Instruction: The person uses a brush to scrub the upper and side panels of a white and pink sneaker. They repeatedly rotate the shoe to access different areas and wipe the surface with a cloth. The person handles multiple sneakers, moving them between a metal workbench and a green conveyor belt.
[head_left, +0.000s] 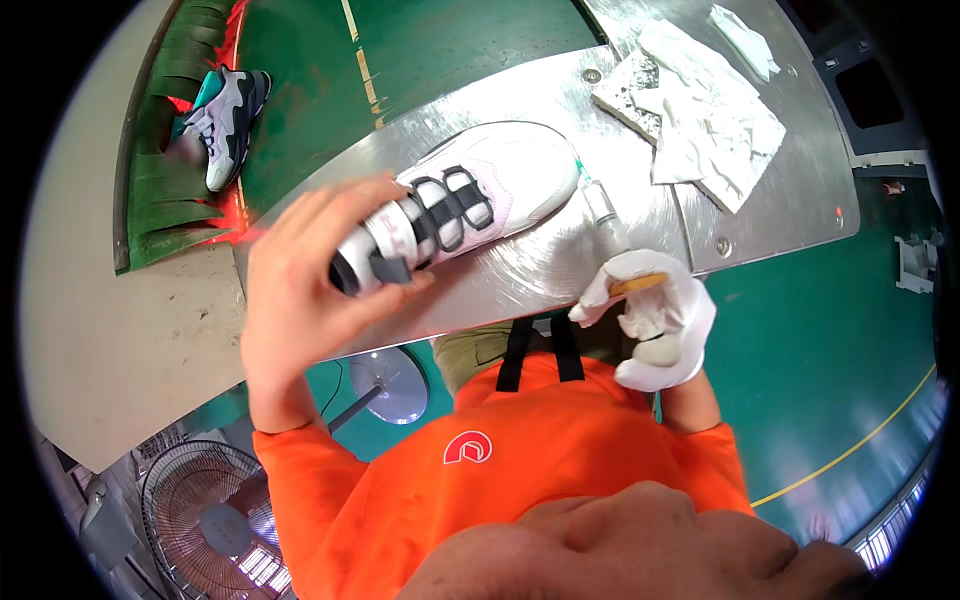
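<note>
A white sneaker (527,175) with black lacing loops and pale pink trim lies on the metal worktable, its toe toward the upper right. My bare left hand (305,265) grips the sneaker around its tongue and collar, thumb on the near side. In a white glove, my right hand (660,325) is curled around the lower end of a clear syringe (600,203). The syringe's green tip points up at the sneaker's toe edge; whether they touch, I cannot tell. A tan patch shows at the glove's fingers, and I cannot make out what it is.
Crumpled white cloths (715,115) lie over a dark-speckled block (632,98) on the metal table (800,190). At the left, another sneaker (232,125) sits by a slit green strip curtain (150,180). A fan (225,525) stands at lower left.
</note>
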